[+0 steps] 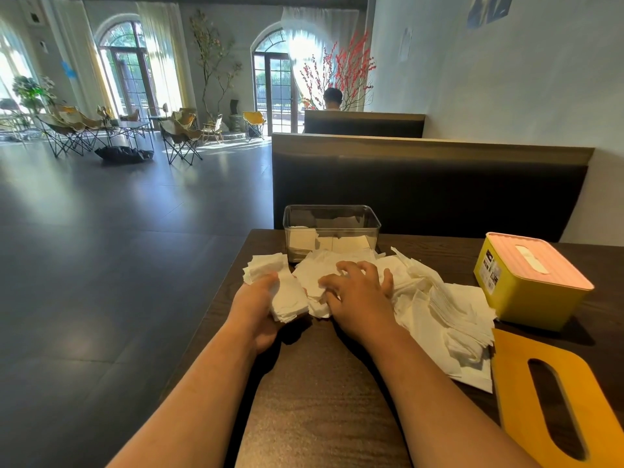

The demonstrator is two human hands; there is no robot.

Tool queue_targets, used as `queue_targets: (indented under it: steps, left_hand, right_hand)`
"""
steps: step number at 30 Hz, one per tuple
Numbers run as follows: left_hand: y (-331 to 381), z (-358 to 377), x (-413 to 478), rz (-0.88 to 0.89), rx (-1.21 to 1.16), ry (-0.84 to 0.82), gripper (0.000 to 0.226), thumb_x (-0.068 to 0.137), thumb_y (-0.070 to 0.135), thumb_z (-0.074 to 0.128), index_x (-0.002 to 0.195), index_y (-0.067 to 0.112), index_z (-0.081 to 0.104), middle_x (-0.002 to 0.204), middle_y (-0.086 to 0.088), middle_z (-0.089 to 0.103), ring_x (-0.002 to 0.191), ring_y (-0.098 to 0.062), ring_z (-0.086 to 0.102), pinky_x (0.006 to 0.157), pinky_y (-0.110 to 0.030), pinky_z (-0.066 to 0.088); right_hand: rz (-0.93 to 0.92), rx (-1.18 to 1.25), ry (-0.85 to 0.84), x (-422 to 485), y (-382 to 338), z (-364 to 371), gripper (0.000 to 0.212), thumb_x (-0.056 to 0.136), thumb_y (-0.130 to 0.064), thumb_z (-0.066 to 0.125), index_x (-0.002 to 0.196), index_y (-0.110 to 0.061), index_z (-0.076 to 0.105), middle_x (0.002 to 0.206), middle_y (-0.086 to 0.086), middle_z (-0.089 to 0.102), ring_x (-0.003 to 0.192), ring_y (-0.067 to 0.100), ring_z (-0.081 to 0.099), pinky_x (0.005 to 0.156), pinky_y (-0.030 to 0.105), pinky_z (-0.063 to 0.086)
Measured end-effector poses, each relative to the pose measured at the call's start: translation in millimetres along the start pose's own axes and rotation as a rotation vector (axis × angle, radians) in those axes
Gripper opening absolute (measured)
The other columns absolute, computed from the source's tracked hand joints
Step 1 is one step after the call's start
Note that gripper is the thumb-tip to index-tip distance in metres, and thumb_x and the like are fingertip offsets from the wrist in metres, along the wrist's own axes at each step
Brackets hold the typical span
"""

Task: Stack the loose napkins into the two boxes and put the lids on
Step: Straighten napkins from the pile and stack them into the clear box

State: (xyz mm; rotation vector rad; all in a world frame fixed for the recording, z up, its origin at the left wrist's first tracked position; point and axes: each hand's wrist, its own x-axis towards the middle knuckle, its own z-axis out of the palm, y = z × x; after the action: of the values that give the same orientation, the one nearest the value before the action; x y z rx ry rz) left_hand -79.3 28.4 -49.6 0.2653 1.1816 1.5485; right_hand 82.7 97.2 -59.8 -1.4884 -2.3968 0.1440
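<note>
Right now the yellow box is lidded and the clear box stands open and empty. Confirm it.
Not empty: the head view shows napkins already inside the open clear box. The yellow box is lidded, as stated.

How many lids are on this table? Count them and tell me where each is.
2. The pink lid sits on the yellow box at the right; the orange slotted lid lies flat on the table nearer, beside the napkin pile, which could hide another.

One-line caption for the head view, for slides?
Left hand grips a napkin stack, right hand presses loose napkins before the open clear box; yellow box lidded.
</note>
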Motion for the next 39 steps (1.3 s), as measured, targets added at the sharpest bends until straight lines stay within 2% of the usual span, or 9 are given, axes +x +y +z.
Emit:
queue_targets:
  steps: [4,10,13,19,24,26,30,35,39]
  left_hand:
    - [0,0,3,0.012,0.017,0.001,0.015,0.108,0.018,0.055,0.120,0.015,0.063,0.113,-0.017,0.077,0.100,-0.035,0.076,0.090,-0.053,0.062]
    - [3,1,7,0.021,0.044,0.058,0.024,0.106,0.019,0.060,0.130,0.018,0.058,0.111,-0.013,0.072,0.093,-0.031,0.074,0.063,-0.042,0.061]
    - [5,0,9,0.002,0.062,0.076,0.028,0.105,0.020,0.062,0.132,0.015,0.058,0.112,-0.014,0.071,0.096,-0.032,0.073,0.075,-0.046,0.063]
    - [9,3,8,-0.003,0.099,0.078,0.029,0.103,0.014,0.060,0.133,0.014,0.059,0.115,-0.015,0.071,0.100,-0.032,0.071,0.077,-0.042,0.061]
    - [7,2,6,0.026,0.079,0.029,0.011,0.106,0.012,0.056,0.114,0.014,0.064,0.103,-0.013,0.074,0.086,-0.027,0.074,0.055,-0.035,0.060]
    - [10,0,8,0.030,0.098,0.054,0.019,0.105,0.014,0.058,0.124,0.013,0.062,0.112,-0.013,0.072,0.095,-0.029,0.073,0.063,-0.037,0.061]
    - [12,-5,14,0.018,0.119,0.074,0.035,0.101,0.014,0.062,0.136,0.015,0.058,0.124,-0.017,0.070,0.110,-0.036,0.071,0.100,-0.055,0.058]
    - [5,-1,14,0.036,0.065,-0.012,0.012,0.106,0.016,0.056,0.117,0.017,0.062,0.110,-0.017,0.073,0.102,-0.037,0.073,0.100,-0.059,0.057]
    - [2,0,16,0.042,0.056,-0.062,0.016,0.108,0.018,0.053,0.119,0.016,0.064,0.102,-0.016,0.080,0.094,-0.035,0.078,0.085,-0.053,0.062]
  right_hand:
    - [0.000,0.004,-0.002,-1,-2,1,0.036,0.107,-0.046,0.042,0.140,-0.048,0.057,0.164,-0.009,0.033,0.154,0.025,0.016,0.122,0.065,-0.002]
    - [0.005,0.008,-0.023,-2,-4,-1,0.037,0.107,-0.050,0.040,0.140,-0.047,0.058,0.165,-0.009,0.033,0.155,0.025,0.017,0.122,0.065,-0.004]
    - [0.006,-0.002,-0.029,-2,-4,-1,0.037,0.108,-0.051,0.039,0.140,-0.047,0.058,0.165,-0.008,0.033,0.155,0.025,0.017,0.122,0.066,-0.003]
    - [0.005,-0.003,-0.030,-2,-5,0,0.037,0.108,-0.050,0.038,0.139,-0.047,0.059,0.164,-0.008,0.034,0.154,0.026,0.019,0.122,0.066,-0.001]
    - [-0.002,0.010,-0.070,-1,-3,1,0.042,0.102,-0.041,0.048,0.143,-0.047,0.054,0.166,-0.005,0.031,0.155,0.026,0.016,0.122,0.066,-0.005]
    - [-0.005,-0.014,-0.082,-1,-2,3,0.047,0.100,-0.037,0.051,0.146,-0.047,0.050,0.166,-0.005,0.029,0.155,0.027,0.014,0.122,0.066,-0.005]
    - [-0.011,-0.047,-0.062,1,-2,6,0.044,0.104,-0.037,0.051,0.147,-0.049,0.048,0.167,-0.005,0.028,0.155,0.028,0.015,0.122,0.066,-0.004]
    - [-0.011,-0.058,-0.047,3,-3,8,0.039,0.107,-0.041,0.047,0.145,-0.050,0.051,0.166,-0.005,0.030,0.154,0.028,0.017,0.122,0.066,-0.003]
    - [-0.008,-0.062,-0.042,2,-1,9,0.039,0.106,-0.041,0.048,0.144,-0.050,0.051,0.165,-0.005,0.031,0.153,0.028,0.019,0.122,0.066,-0.002]
